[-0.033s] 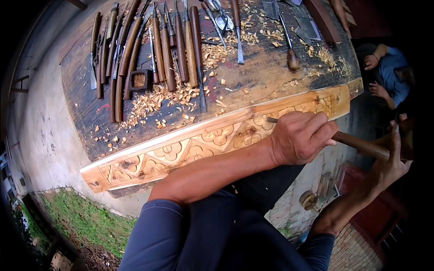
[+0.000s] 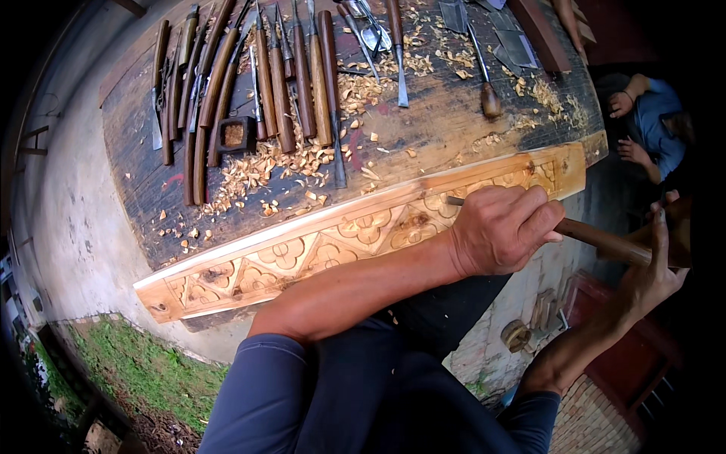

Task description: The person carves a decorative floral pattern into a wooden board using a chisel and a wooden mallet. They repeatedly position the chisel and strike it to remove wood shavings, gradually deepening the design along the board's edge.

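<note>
My left hand (image 2: 508, 229) is closed round a chisel, fingers wrapped over its shaft. The thin metal end (image 2: 454, 200) pokes out over a long pale board (image 2: 162, 299) carved with flowers and triangles; its cutting edge is hard to see. The brown chisel handle (image 2: 601, 240) runs right toward my right hand (image 2: 656, 276). That hand grips a dark brown wooden block (image 2: 677, 219) at the handle's end, its thumb pointing up; the block fades into the dark rim, so its full shape is hidden. My left forearm lies across the board's near side.
Several wood-handled carving tools (image 2: 283, 113) lie on the dark worn table (image 2: 446, 144). A small black square box (image 2: 236, 134) and wood shavings (image 2: 261, 172) are near them. Another chisel (image 2: 490, 98) and grey plates (image 2: 516, 47) lie farther right. Another person (image 2: 656, 125) sits beyond the right edge.
</note>
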Available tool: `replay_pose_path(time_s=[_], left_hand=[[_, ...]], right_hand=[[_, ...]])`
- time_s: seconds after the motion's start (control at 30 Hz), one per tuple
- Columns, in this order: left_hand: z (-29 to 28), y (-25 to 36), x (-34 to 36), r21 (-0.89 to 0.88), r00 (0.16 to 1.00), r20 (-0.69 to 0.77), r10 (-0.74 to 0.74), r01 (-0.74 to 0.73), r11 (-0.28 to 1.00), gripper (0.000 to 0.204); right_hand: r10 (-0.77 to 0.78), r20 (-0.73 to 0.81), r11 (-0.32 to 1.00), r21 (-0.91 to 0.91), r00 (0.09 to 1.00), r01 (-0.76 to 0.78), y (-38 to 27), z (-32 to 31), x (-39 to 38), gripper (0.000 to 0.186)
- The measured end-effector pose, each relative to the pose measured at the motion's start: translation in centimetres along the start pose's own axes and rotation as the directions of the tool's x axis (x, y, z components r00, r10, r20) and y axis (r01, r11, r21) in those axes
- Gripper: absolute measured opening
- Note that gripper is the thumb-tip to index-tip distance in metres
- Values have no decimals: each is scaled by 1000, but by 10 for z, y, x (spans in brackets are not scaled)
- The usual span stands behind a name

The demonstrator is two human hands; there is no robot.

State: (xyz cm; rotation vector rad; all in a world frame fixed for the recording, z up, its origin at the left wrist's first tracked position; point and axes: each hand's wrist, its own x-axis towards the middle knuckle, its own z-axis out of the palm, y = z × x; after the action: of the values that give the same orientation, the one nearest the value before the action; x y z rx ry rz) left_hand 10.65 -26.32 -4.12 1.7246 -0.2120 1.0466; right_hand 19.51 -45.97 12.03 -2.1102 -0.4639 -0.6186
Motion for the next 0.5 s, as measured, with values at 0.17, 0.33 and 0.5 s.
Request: replay_pose_path(time_s=[0.17,0.33,0.5], left_hand=[[-2,-5,1,17,999,0,-37,37,999,25],[-1,-7,3,1,994,-26,-105,105,995,25],[2,-9,3,7,987,-50,-152,152,988,26]], right_hand=[[51,-17,997,50,999,-51,4,7,-5,38],[36,11,997,71,999,-36,8,11,-8,41],[8,-60,985,-171,998,-19,-10,22,-9,43]])
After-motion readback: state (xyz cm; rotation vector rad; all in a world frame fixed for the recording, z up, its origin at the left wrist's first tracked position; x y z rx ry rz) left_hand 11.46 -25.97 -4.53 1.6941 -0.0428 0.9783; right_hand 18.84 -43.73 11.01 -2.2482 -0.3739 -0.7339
